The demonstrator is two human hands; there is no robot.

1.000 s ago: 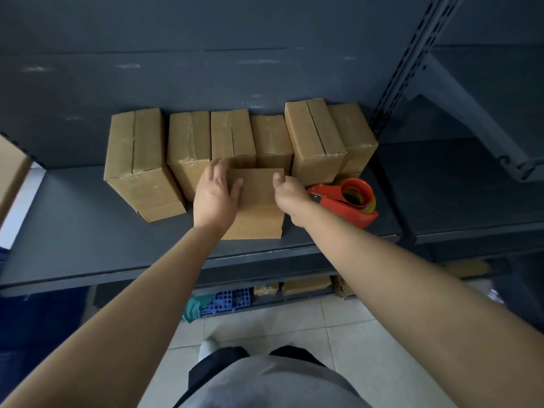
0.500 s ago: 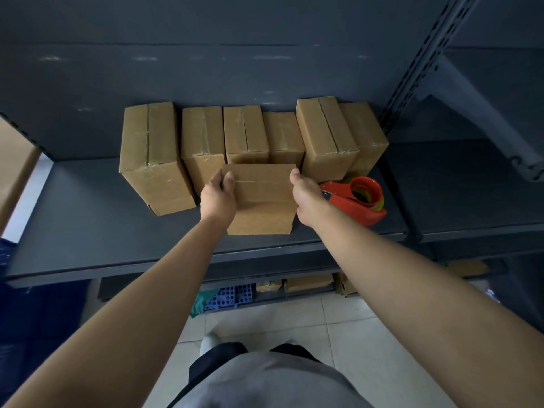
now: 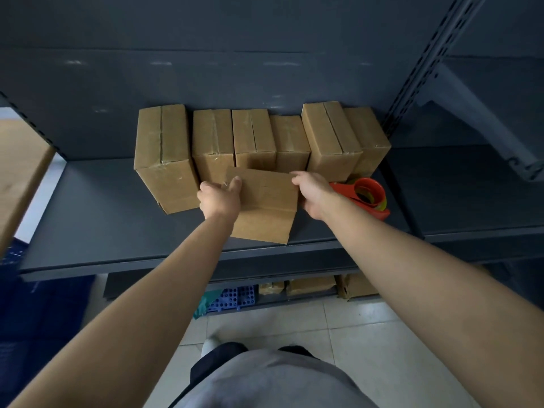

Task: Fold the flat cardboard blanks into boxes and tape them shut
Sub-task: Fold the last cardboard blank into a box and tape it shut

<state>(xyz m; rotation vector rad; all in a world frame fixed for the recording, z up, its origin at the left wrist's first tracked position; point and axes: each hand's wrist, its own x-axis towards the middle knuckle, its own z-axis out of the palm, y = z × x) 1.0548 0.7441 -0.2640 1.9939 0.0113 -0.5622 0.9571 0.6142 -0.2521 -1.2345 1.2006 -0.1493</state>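
Observation:
A small brown cardboard box (image 3: 266, 206) sits on the dark grey shelf (image 3: 97, 219) in front of a row of several taped boxes (image 3: 253, 136). My left hand (image 3: 219, 197) grips its left side, thumb on the top face. My right hand (image 3: 312, 191) holds its right side, fingers curled over the far right corner. A red tape dispenser (image 3: 368, 197) lies on the shelf just right of my right hand, partly hidden behind it.
The shelf's back wall stands right behind the row. A perforated upright (image 3: 418, 83) rises at the right, with another shelf bay (image 3: 471, 187) beyond it. A cardboard piece (image 3: 20, 172) leans at the far left. A blue rack (image 3: 232, 298) and boxes sit on the lower shelf.
The box has turned slightly clockwise under both hands. My left hand went from lying flat on top to gripping the left side. The view shifted a little.

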